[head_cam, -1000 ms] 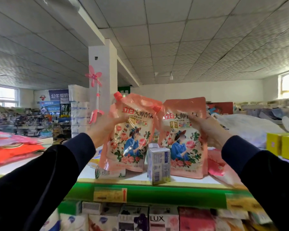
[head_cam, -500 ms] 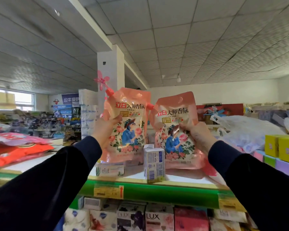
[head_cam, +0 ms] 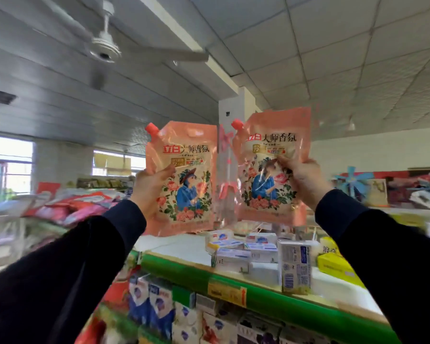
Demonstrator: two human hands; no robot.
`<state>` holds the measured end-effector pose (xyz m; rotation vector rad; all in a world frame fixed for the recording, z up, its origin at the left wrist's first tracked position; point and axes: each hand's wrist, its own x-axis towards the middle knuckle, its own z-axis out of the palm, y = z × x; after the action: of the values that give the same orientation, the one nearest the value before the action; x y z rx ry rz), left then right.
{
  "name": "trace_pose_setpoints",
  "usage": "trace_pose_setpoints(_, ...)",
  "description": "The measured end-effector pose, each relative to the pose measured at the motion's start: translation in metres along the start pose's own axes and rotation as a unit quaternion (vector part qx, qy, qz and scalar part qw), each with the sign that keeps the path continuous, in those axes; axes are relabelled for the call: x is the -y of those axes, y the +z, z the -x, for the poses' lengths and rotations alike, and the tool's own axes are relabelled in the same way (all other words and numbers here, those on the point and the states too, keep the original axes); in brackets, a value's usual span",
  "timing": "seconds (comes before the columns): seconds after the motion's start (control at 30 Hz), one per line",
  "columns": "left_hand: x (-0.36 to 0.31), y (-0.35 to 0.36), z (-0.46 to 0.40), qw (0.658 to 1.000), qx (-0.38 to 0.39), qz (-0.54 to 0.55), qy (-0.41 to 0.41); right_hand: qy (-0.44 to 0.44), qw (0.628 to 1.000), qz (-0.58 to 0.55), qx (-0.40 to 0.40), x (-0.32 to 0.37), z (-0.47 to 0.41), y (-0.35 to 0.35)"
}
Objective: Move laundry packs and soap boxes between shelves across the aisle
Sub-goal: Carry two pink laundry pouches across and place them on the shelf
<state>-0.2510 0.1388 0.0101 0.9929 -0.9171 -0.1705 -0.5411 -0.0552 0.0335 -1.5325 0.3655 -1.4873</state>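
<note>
Step in hand: carrying, by my reading; both laundry packs are lifted clear above the top shelf (head_cam: 184, 247) and neither touches it.
Left hand (head_cam: 149, 188): fingers and thumb curled round the left edge of the left laundry pack (head_cam: 186, 180), holding it upright with its red spout at the upper left.
Right hand (head_cam: 305, 180): pinching the right laundry pack (head_cam: 268, 167) at its right side near mid-height, the film creased under the fingertips; this pack hangs a little higher than the other.
Soap boxes (head_cam: 238, 247): lying in a loose pile near the shelf's front edge, below the right pack, none in hand.
Upright carton (head_cam: 294, 265): standing at the front edge, just right of the pile.
Yellow box (head_cam: 333, 265): near the right end of the shelf, partly behind the right sleeve.
Next move: probably turning across the aisle with both packs, keeping the soft pouches from swinging into the upright carton, then setting each down base first so it stands.
Blur: the background is smeared, so the far shelves cannot be read.
</note>
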Motion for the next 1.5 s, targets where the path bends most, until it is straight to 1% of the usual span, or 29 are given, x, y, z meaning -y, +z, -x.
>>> trace_pose_setpoints(0.1, -0.022, -0.056, 0.016, 0.997, -0.054, -0.047, 0.007, 0.054, 0.994, -0.07, 0.059, -0.021, 0.012, 0.062)
trace_pose_setpoints(0.17, -0.041, -0.1, 0.029, 0.992, -0.098, -0.074, 0.011, 0.08, 0.985, -0.106, 0.11, -0.032, 0.023, 0.11)
trace_pose_setpoints(0.23, -0.062, -0.146, 0.047, 0.986, -0.133, -0.097, 0.01, 0.099, 0.976, -0.13, 0.143, -0.038, 0.039, 0.159)
trace_pose_setpoints(0.4, -0.131, -0.257, 0.115, 0.956, -0.227, -0.185, 0.023, 0.142, 0.938, -0.201, 0.242, -0.03, 0.103, 0.281)
trace_pose_setpoints(0.6, -0.235, -0.357, 0.225, 0.916, -0.305, -0.255, 0.047, 0.171, 0.884, -0.252, 0.356, 0.025, 0.218, 0.402)
trace_pose_setpoints(0.67, -0.27, -0.382, 0.264, 0.902, -0.325, -0.28, 0.044, 0.173, 0.861, -0.275, 0.392, 0.048, 0.258, 0.433)
trace_pose_setpoints(0.7, -0.297, -0.401, 0.295, 0.889, -0.346, -0.296, 0.045, 0.175, 0.845, -0.286, 0.417, 0.065, 0.291, 0.456)
trace_pose_setpoints(0.73, -0.31, -0.408, 0.31, 0.885, -0.355, -0.296, 0.048, 0.17, 0.84, -0.289, 0.427, 0.075, 0.307, 0.466)
trace_pose_setpoints(0.8, -0.344, -0.429, 0.354, 0.865, -0.389, -0.311, 0.063, 0.17, 0.817, -0.311, 0.455, 0.103, 0.352, 0.496)
trace_pose_setpoints(0.9, -0.394, -0.452, 0.418, 0.829, -0.43, -0.345, 0.093, 0.192, 0.778, -0.337, 0.494, 0.143, 0.42, 0.539)
trace_pose_setpoints(0.97, -0.426, -0.468, 0.459, 0.799, -0.465, -0.368, 0.102, 0.196, 0.747, -0.359, 0.523, 0.171, 0.464, 0.563)
trace_pose_setpoints(1.03, -0.46, -0.481, 0.5, 0.767, -0.503, -0.383, 0.113, 0.203, 0.709, -0.377, 0.56, 0.202, 0.511, 0.586)
trace_pose_setpoints(1.2, -0.527, -0.504, 0.577, 0.696, -0.58, -0.404, 0.129, 0.196, 0.614, -0.435, 0.629, 0.264, 0.596, 0.633)
trace_pose_setpoints(1.23, -0.542, -0.507, 0.594, 0.677, -0.597, -0.408, 0.133, 0.195, 0.591, -0.448, 0.641, 0.277, 0.616, 0.645)
trace_pose_setpoints(1.3, -0.563, -0.51, 0.619, 0.643, -0.623, -0.424, 0.138, 0.186, 0.564, -0.46, 0.66, 0.294, 0.644, 0.661)
trace_pose_setpoints(1.33, -0.576, -0.514, 0.634, 0.622, -0.635, -0.435, 0.143, 0.188, 0.539, -0.468, 0.675, 0.306, 0.663, 0.672)
trace_pose_setpoints(1.5, -0.614, -0.526, 0.691, 0.563, -0.671, -0.457, 0.153, 0.173, 0.434, -0.509, 0.723, 0.351, 0.738, 0.715)
